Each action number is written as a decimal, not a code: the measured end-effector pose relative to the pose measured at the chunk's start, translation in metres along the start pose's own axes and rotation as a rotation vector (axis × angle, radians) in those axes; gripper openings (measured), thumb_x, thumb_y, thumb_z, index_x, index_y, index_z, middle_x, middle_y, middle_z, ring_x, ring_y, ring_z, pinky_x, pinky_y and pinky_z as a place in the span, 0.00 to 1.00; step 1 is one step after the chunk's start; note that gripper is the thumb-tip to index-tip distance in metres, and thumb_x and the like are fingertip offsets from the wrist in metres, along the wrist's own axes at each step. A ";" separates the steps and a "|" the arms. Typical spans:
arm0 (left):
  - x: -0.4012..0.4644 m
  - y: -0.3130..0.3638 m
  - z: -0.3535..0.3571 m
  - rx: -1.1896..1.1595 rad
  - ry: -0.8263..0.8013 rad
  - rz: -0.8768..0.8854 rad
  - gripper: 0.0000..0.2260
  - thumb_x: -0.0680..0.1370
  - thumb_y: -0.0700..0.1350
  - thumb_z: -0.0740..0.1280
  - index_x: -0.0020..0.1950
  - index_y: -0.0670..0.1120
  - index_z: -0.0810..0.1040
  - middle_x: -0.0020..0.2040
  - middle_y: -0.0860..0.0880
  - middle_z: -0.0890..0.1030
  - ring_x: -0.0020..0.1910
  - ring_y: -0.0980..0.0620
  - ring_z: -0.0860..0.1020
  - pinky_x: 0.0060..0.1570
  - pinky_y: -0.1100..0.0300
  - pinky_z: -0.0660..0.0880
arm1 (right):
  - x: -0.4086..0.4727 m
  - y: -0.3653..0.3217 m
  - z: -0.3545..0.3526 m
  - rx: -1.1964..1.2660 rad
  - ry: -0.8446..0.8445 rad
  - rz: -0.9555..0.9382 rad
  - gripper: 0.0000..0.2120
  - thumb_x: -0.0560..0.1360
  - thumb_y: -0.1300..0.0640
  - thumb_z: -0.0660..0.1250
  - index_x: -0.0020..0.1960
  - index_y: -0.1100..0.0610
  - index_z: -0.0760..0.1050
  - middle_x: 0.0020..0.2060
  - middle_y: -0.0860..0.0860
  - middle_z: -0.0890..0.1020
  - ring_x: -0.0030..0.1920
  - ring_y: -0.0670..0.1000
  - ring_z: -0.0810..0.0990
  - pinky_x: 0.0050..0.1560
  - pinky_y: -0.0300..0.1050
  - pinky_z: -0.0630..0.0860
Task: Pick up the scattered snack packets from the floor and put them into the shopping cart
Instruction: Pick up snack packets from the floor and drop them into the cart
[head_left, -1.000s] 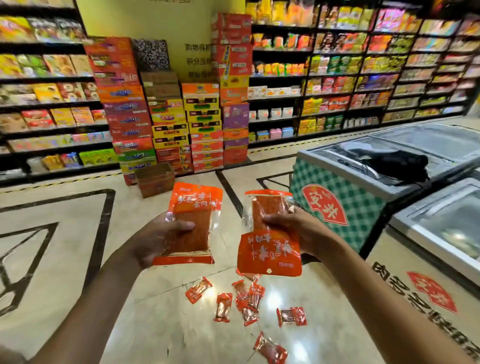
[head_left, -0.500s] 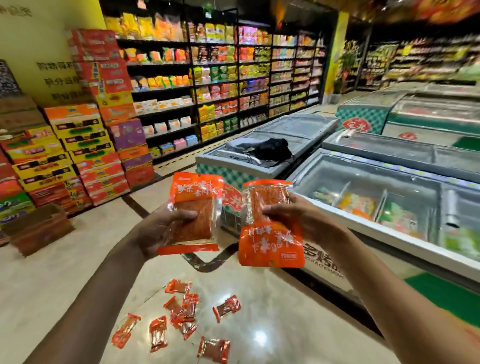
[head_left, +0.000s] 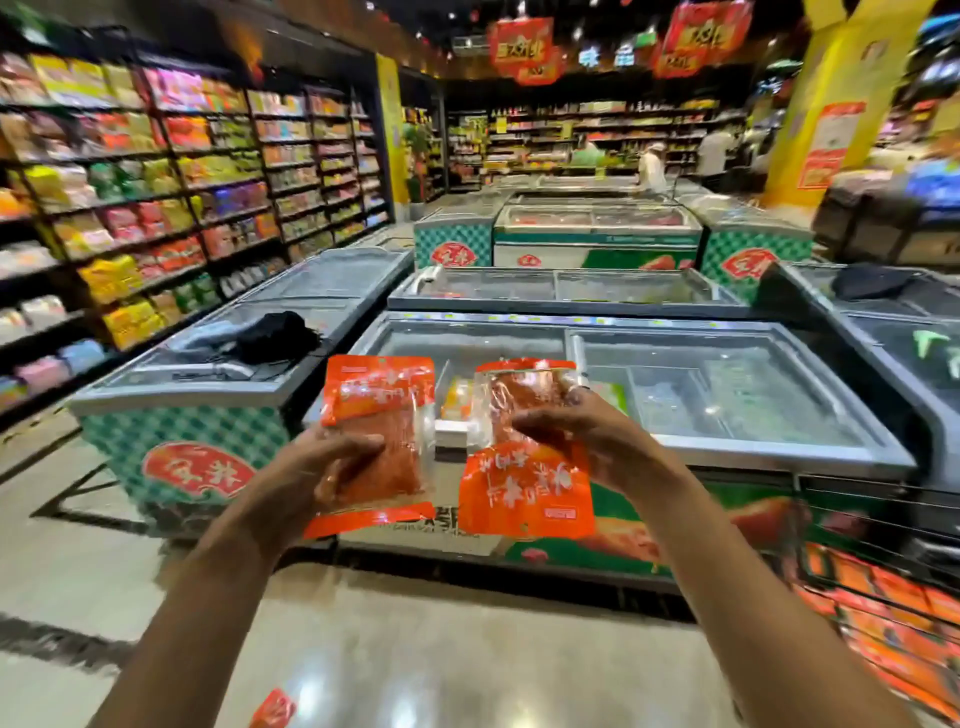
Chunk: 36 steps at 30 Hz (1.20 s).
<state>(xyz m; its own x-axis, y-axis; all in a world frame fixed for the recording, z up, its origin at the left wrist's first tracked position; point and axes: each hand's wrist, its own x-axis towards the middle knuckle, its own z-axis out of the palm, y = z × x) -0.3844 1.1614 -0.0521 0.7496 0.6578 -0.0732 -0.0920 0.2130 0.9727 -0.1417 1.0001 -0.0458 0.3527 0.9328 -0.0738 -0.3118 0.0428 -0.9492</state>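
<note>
I hold two orange snack packets up at chest height in front of the freezers. My left hand (head_left: 311, 475) grips the left snack packet (head_left: 382, 410), which stands upright with its printed top upward. My right hand (head_left: 597, 441) grips the right snack packet (head_left: 524, 493), held upside down with its printed end hanging low. One small orange packet (head_left: 274, 707) lies on the glossy floor at the bottom edge, left of centre. At the lower right edge, dark wire bars with orange packets behind them (head_left: 883, 613) could be the shopping cart; I cannot tell.
Chest freezers with glass lids (head_left: 727, 426) fill the space straight ahead, one on the left (head_left: 182, 415) carrying a black bag (head_left: 278, 338). Stocked shelves (head_left: 130, 208) line the left aisle. People stand far back near a yellow pillar (head_left: 831, 104).
My view has swung to the right, from the stacked boxes to the freezers. The scattered packets on the floor have slid out of view except one. Both hands keep their packets.
</note>
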 end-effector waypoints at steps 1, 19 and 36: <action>0.015 0.000 0.017 -0.004 -0.033 0.006 0.09 0.70 0.38 0.70 0.49 0.41 0.85 0.43 0.41 0.84 0.35 0.50 0.84 0.38 0.57 0.84 | -0.008 -0.006 -0.018 0.002 0.051 -0.020 0.18 0.69 0.70 0.72 0.58 0.63 0.76 0.44 0.59 0.85 0.41 0.53 0.85 0.50 0.47 0.82; 0.195 -0.068 0.366 0.039 -0.704 -0.125 0.15 0.66 0.36 0.75 0.50 0.40 0.78 0.37 0.45 0.78 0.33 0.54 0.77 0.33 0.66 0.74 | -0.183 -0.089 -0.274 -0.041 0.753 -0.198 0.10 0.71 0.65 0.72 0.52 0.61 0.81 0.47 0.63 0.83 0.43 0.60 0.83 0.46 0.54 0.83; 0.237 -0.161 0.702 0.014 -0.879 -0.249 0.17 0.63 0.40 0.78 0.49 0.42 0.80 0.36 0.49 0.83 0.34 0.56 0.83 0.37 0.66 0.80 | -0.316 -0.137 -0.566 0.060 0.894 -0.195 0.30 0.68 0.64 0.75 0.68 0.65 0.71 0.53 0.63 0.84 0.47 0.61 0.85 0.46 0.55 0.84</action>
<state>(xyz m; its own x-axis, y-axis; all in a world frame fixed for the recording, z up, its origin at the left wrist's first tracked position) 0.2681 0.7756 -0.0717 0.9765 -0.1945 -0.0925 0.1427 0.2625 0.9543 0.2891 0.4969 -0.0657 0.9476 0.2838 -0.1465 -0.2111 0.2122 -0.9542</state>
